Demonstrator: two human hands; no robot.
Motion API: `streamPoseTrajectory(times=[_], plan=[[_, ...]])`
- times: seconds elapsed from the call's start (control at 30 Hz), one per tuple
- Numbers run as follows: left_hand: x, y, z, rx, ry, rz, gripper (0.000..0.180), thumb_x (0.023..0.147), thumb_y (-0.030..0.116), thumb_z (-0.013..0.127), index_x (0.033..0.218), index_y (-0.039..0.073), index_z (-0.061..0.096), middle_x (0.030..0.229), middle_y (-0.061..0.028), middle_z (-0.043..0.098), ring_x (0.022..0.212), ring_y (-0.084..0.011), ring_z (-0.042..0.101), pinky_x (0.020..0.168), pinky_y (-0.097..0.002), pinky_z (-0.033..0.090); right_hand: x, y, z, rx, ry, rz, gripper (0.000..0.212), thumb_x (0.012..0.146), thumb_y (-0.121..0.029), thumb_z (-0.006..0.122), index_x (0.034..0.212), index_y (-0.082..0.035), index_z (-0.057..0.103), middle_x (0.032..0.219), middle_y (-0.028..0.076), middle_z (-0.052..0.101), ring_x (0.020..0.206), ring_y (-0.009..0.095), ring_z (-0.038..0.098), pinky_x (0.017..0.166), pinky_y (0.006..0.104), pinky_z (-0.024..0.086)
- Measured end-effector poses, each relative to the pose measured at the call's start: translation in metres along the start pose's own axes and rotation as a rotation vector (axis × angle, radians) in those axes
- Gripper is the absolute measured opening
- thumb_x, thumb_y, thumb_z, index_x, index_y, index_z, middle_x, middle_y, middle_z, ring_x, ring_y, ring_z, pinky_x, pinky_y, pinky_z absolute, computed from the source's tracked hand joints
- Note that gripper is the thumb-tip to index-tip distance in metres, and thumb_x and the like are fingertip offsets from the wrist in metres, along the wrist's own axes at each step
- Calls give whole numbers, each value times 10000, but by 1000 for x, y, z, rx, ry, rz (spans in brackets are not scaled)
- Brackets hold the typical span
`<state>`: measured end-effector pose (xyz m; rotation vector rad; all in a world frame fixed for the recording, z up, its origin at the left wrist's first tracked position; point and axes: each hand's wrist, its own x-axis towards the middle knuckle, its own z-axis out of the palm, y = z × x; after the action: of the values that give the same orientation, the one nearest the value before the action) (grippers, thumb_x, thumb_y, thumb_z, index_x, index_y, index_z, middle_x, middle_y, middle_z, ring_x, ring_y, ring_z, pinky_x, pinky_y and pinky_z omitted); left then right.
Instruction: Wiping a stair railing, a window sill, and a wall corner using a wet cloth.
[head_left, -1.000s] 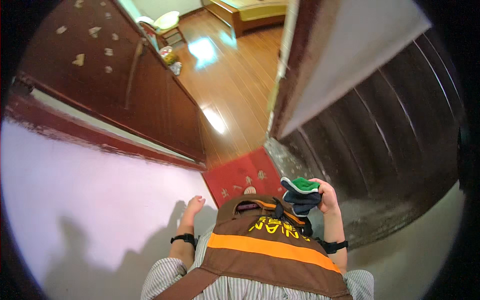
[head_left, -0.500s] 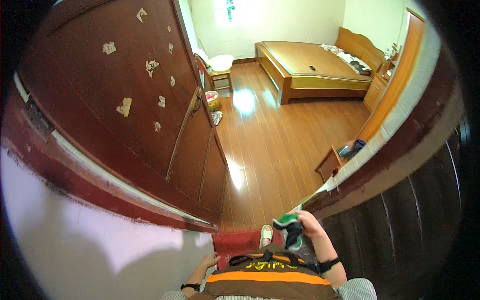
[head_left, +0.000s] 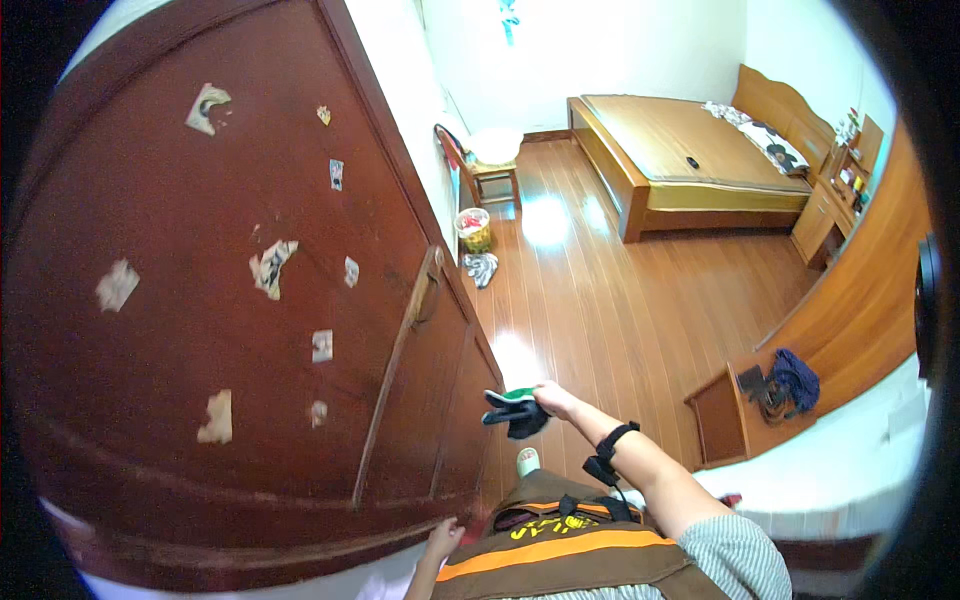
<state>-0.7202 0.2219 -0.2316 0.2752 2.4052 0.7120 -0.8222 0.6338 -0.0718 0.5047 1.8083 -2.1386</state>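
Observation:
My right hand (head_left: 555,400) is closed on a black glove (head_left: 518,415) with green and white parts. The bunched fabric hangs from my fingers out in front of me, over the floor, with finger-like ends pointing left. My left hand (head_left: 445,537) is low beside my brown apron (head_left: 560,565), near the foot of the dark red door (head_left: 290,350). Its fingers are loosely bent and slightly apart, with nothing visible in them.
A wooden bed (head_left: 690,150) stands at the far right. Along the left wall are a chair (head_left: 490,180), a bin (head_left: 473,230) and grey-white cloth (head_left: 481,268). At right, a small wooden stand (head_left: 722,420) holds a dark blue bundle (head_left: 796,380). My light green slipper (head_left: 527,460) is on the floor.
I have moved forward through the doorway, and the door fills more of the left side. My right arm has stretched forward and left with the glove.

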Motion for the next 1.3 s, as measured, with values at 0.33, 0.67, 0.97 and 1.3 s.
streamPoseTrajectory(times=[0.33, 0.67, 0.97, 1.3], plan=[[202, 12, -22, 39, -177, -150, 474, 781, 356, 631, 1124, 34, 574, 1046, -181, 618, 962, -269, 607, 839, -356, 463, 109, 39, -260, -397, 202, 283, 162, 793, -73, 528, 833, 8, 662, 743, 71, 634, 623, 140, 570, 546, 288, 460], [379, 170, -58, -101, -71, -246, 461, 786, 353, 626, 1118, 37, 580, 1059, -180, 614, 977, -271, 601, 849, -353, 458, 167, 11, -413, 533, 281, 510, 285, 812, 3, 365, 968, 99, 583, 910, 198, 640, 842, 301, 639, 742, 445, 523], [463, 280, -11, -204, -136, -389, 449, 791, 350, 622, 1113, 39, 586, 1071, -179, 610, 992, -274, 596, 858, -351, 454, 342, -53, -585, -205, 435, 547, 148, 678, 0, 426, 723, 14, 566, 658, 58, 535, 579, 183, 521, 507, 343, 392], [636, 343, -70, -26, -270, -611, 346, 822, 302, 529, 1052, 63, 631, 1094, -174, 595, 1046, -289, 566, 921, -365, 423, 495, -181, -676, 73, 491, 501, 505, 633, 44, 374, 1107, 40, 548, 834, 120, 607, 688, 237, 600, 655, 337, 502]])
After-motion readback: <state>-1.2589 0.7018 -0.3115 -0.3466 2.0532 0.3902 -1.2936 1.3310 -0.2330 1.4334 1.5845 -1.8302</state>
